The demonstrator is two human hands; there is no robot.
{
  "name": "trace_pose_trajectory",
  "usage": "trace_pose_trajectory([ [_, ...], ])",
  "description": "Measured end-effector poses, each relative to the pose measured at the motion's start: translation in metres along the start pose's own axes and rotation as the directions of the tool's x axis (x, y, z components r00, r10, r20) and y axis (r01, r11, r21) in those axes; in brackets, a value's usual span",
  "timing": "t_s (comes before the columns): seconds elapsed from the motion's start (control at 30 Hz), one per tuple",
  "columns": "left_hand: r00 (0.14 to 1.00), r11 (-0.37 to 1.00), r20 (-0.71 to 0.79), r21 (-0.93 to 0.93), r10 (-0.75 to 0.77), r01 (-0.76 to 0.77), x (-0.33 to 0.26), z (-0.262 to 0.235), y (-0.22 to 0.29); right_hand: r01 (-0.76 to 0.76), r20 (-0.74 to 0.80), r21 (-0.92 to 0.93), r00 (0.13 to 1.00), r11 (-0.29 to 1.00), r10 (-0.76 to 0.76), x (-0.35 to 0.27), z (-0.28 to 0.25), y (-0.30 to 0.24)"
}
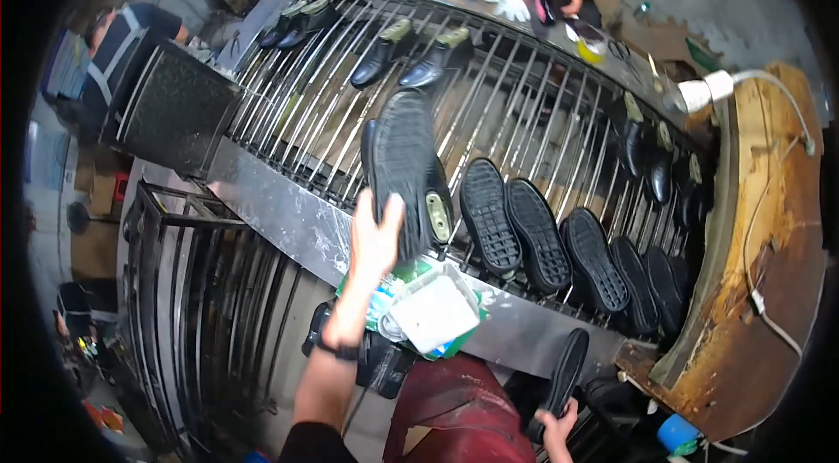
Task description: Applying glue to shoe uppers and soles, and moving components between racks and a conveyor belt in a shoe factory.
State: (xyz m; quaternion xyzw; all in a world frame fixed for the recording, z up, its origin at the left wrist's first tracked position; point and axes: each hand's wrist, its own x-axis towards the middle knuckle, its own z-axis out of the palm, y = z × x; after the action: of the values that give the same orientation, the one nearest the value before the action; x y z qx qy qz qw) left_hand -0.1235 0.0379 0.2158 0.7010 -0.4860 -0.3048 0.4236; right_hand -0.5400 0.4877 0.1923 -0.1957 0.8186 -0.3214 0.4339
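Nearest, the right hand (557,425) pinches a loose black sole (566,373) by its lower end, held upright below the rack edge. The left hand (374,240), arm stretched forward, clasps a black shoe (404,167) sole-up, fingers wrapped around its heel, over the barred rack (516,104). Beyond, soled shoes (559,249) lean in a row, treads outward; finished pairs (411,56) lie farther back.

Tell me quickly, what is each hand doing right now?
Left hand: closed on a black shoe, sole up, over the metal rack.
Right hand: closed on a black sole, low beside the red trousers.
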Motion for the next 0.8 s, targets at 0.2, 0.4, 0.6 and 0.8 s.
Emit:
trace_pose_trajectory([
  [0.2, 0.875, 0.848, 0.004, 0.247, -0.485, 0.469, 0.142, 0.003, -0.095, 0.531, 0.430, -0.187, 0.800, 0.826, -0.418, -0.007, 0.094, -0.201],
  [0.4, 0.846, 0.840, 0.044, 0.150, -0.532, 0.521, 0.134, 0.000, -0.095, 0.696, 0.393, -0.391, 0.718, 0.603, -0.574, 0.100, 0.334, -0.338],
  [0.6, 0.836, 0.836, 0.041, -0.030, -0.547, 0.548, 0.136, 0.024, -0.119, 0.519, 0.460, -0.749, 0.855, 0.412, -0.241, 0.162, 0.449, -0.391],
  [0.8, 0.840, 0.832, -0.062, 0.111, -0.540, 0.543, 0.121, 0.027, -0.101, 0.532, 0.409, -0.756, 0.839, 0.381, -0.360, 0.168, 0.445, -0.360],
])
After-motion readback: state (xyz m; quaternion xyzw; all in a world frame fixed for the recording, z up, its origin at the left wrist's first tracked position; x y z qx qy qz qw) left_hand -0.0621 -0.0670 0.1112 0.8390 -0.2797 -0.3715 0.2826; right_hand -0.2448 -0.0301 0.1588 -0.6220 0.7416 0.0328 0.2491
